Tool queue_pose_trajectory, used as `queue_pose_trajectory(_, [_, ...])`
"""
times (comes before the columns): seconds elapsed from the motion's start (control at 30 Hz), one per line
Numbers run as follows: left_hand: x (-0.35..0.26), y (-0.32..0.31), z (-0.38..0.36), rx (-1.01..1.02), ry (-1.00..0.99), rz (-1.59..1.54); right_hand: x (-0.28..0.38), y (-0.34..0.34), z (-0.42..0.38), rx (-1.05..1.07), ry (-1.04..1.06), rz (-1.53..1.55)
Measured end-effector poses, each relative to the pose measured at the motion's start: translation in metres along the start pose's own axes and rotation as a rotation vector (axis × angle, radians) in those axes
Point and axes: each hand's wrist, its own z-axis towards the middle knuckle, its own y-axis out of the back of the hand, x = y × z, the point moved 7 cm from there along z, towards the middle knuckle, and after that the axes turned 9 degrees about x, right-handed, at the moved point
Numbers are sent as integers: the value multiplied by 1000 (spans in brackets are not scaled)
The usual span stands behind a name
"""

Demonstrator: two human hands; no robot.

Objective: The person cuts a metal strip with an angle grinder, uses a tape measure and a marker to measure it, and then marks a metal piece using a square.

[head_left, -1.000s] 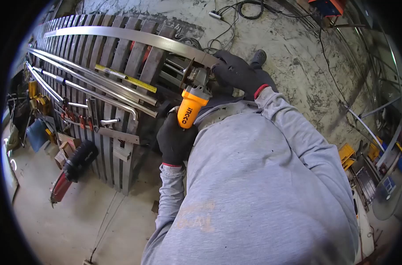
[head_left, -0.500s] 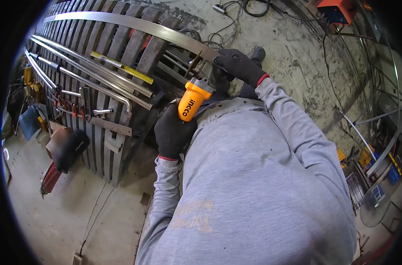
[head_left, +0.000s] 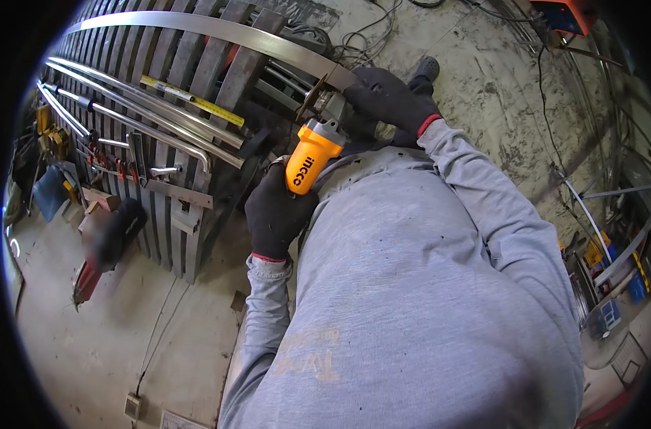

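Note:
My left hand (head_left: 279, 213), in a black glove with a red cuff, is closed around the rear of an orange angle grinder (head_left: 313, 159). The grinder's thin disc (head_left: 312, 99) stands edge-on beside the near end of a long flat metal strip (head_left: 247, 39). Around that end, or right against it, my right hand (head_left: 393, 99) is bent in a matching glove, its fingertips partly hidden. Whether the disc touches the strip cannot be made out.
A slatted metal bench (head_left: 175, 61) carries steel tubes (head_left: 154, 114), a yellow level (head_left: 193, 101) and red-handled tools (head_left: 120, 169). Cables (head_left: 368, 46) lie on the floor beyond. An orange machine (head_left: 565, 16) stands at top right, metal bars (head_left: 586, 207) at right.
The view has shifted slightly. The grinder and both hands keep nearly the same places relative to the strip, with my right hand's fingers a little more curled over its end.

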Motion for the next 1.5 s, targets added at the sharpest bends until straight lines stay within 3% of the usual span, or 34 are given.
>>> queue_pose_trajectory(0.4, [-9, 2, -1, -44, -39, 43, 12, 0, -4, 21, 108, -86])
queue_pose_trajectory(0.93, [-7, 1, 1, -25, -40, 30, 15, 1, -7, 27, 48, -39])
queue_pose_trajectory(1.13, [-4, 0, 1, -24, -23, 63, 28, 5, -16, -65, 52, -34])
queue_pose_trajectory(1.5, [-4, 0, 3, -2, -19, 58, 18, 2, -10, 38, -30, -61])
